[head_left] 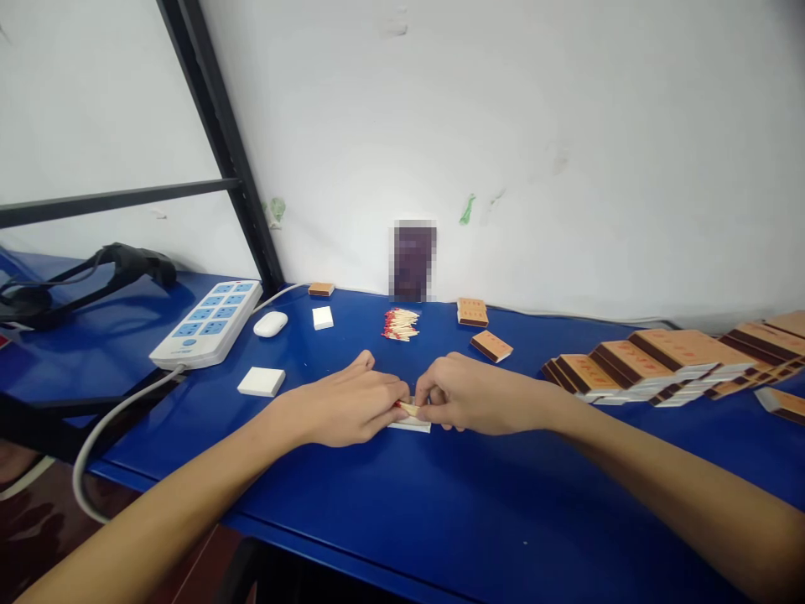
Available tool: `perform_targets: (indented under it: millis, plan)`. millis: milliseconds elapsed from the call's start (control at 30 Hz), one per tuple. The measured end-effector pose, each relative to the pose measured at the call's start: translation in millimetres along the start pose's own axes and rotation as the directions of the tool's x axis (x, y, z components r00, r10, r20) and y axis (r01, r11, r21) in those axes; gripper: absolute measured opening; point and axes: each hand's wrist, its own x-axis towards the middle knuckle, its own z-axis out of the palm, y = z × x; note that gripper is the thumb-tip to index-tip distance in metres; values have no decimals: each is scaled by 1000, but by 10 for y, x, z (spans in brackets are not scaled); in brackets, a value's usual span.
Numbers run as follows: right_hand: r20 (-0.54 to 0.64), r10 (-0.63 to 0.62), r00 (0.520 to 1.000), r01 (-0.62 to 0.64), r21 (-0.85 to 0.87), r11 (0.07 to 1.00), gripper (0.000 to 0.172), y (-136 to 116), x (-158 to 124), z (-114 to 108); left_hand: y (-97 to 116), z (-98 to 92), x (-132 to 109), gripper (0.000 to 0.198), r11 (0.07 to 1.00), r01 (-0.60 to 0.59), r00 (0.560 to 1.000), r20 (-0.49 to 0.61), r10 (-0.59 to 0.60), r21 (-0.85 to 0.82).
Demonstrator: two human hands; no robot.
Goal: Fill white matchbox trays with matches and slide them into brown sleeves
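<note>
My left hand and my right hand meet at the middle of the blue table. Both pinch a small bundle of red-tipped matches over a white matchbox tray lying flat under the fingertips. The fingers of both hands are curled together. Beyond them lies a loose pile of matches. Empty white trays lie at the left and further back.
A long row of orange matchboxes leans along the right side. Single orange boxes lie behind. A white power strip, a white earbud case, a black device and a black frame post stand left.
</note>
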Motion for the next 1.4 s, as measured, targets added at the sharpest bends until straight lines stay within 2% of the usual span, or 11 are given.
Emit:
perform_targets:
  millis: [200, 367, 600, 800, 933, 1100, 1400]
  plan:
    - [-17, 10, 1000, -11, -46, 999, 20, -17, 18, 32, -9, -86, 8, 14, 997, 4, 1000, 8, -4, -81]
    - [-5, 24, 1000, -25, -40, 999, 19, -25, 10, 29, -57, -98, -5, 25, 999, 15, 1000, -20, -16, -40]
    - [-33, -38, 999, 34, -124, 992, 22, -20, -11, 25, -112, -20, 21, 19, 998, -17, 998, -64, 13, -68]
    - [-70, -90, 993, 77, -172, 982, 24, 4, -11, 12, -125, -11, 23, 23, 998, -23, 997, -77, 18, -55]
    - [-76, -84, 994, 69, -180, 981, 25, 15, 2, 15, -132, -8, 26, 22, 999, -34, 996, -84, 31, -41]
    - [-72, -58, 996, 44, -186, 982, 16, 18, 15, 19, -143, 3, 34, 23, 999, -38, 996, -87, 37, -12]
    - [-128, -19, 992, -14, -259, 966, 20, -10, 47, 60, -160, 26, 42, 29, 1000, -30, 995, -91, 30, 5]
